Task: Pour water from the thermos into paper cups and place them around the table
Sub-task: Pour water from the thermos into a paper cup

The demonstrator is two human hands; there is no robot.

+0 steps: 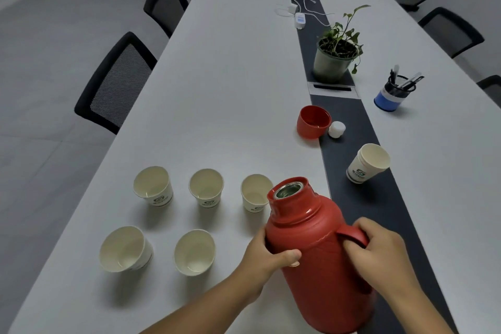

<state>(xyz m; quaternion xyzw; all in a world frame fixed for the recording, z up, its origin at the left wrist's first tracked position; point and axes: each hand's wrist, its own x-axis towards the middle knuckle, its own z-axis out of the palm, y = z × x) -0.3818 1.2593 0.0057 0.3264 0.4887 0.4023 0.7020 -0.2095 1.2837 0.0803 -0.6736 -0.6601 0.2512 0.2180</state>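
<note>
thermos (317, 247): red, uncapped | left hand (267, 253) fingers grip body | right hand (379, 251) grips handle

Five cups (189, 214) left of thermos (311, 247)

the red thermos (311, 247) stands at 5 o'clock on the white surface (230, 89), held by both hands, and blocks the near right. five paper cups (206, 188) stand apart at 7 to 8 o'clock, three in a far row, two nearer, with narrow lanes between them. the rightmost far cup (254, 192) sits just beside the thermos neck. at 1 o'clock the red cap (313, 122) and white stopper (337, 129) nearly touch; a stacked cup (367, 163) leans at 2 o'clock. beyond stand a plant pot (332, 62) and pen holder (393, 95). from 10 to 12 o'clock the surface lies open.
</note>
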